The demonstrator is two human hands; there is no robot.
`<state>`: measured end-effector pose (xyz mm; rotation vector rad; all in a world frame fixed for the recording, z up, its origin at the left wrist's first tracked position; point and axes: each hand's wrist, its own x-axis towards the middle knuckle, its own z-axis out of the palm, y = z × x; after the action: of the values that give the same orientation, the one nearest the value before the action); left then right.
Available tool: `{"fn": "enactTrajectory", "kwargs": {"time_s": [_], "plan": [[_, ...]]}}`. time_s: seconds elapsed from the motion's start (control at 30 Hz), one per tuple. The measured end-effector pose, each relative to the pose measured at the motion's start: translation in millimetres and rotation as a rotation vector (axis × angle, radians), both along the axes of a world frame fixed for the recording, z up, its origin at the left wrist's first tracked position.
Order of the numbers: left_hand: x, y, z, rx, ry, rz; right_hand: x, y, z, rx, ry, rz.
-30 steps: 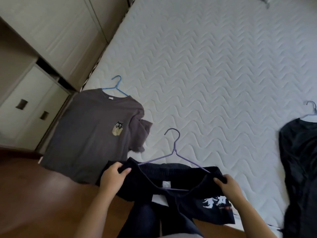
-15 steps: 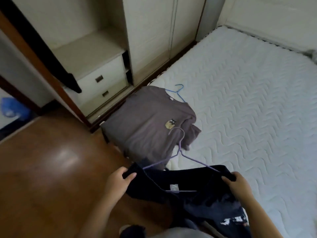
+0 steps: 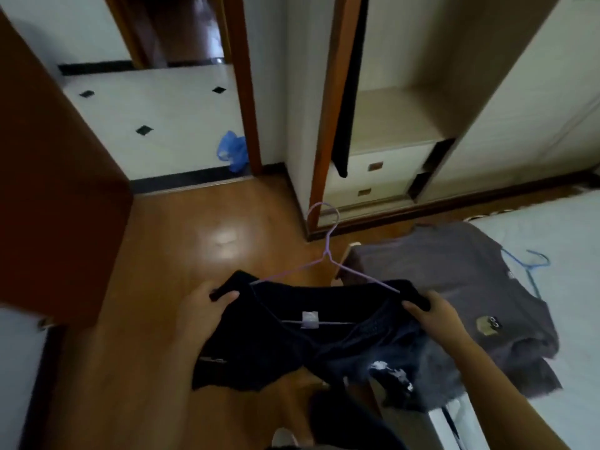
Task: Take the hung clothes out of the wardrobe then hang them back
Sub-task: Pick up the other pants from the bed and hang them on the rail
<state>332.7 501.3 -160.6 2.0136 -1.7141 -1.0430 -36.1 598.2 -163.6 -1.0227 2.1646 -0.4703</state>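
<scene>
Fingers [image 3: 227, 295] of left hand [image 3: 201, 311] and right hand [image 3: 438, 315] clutch black shirt [image 3: 292, 345] beside grey shirt [image 3: 454, 271].

light: dim room, brightest on the white tiled floor [image 3: 156, 102] past the doorway | glare: one white shiny patch on the wooden floor [image 3: 224, 241] | shadows: soft, black shirt [image 3: 292, 339] too dark to show folds | blur: everything a bit smeared | edges: wardrobe [image 3: 506, 92] and brown door [image 3: 48, 173] lines bend and lean

shirts [image 3: 292, 345] [image 3: 454, 280] 2 | hangers [image 3: 326, 252] [image 3: 526, 267] 2 | drawers [image 3: 376, 165] [image 3: 365, 192] 2 | bag [image 3: 232, 151] 1
</scene>
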Motion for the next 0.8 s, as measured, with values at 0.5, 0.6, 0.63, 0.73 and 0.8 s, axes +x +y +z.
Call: {"fn": "enactTrajectory", "kwargs": {"time_s": [0.5,0.6,0.63,0.73,0.8], "plan": [[-72,-242,66,-0.166,-0.057,-0.144,-72,-306,15,-0.239,-0.008,0.11],[-107,-289,70,-0.196,-0.061,-0.184,-108,-337,24,-0.247,-0.02,0.096],[-118,-303,69,-0.187,-0.06,-0.207,-120,-344,27,-0.249,-0.032,0.085],[-153,-345,59,-0.15,-0.058,-0.315,-151,-355,32,-0.246,-0.063,0.03],[-177,-374,50,-0.136,-0.084,-0.404,-172,-359,34,-0.241,-0.046,-0.035]]}}
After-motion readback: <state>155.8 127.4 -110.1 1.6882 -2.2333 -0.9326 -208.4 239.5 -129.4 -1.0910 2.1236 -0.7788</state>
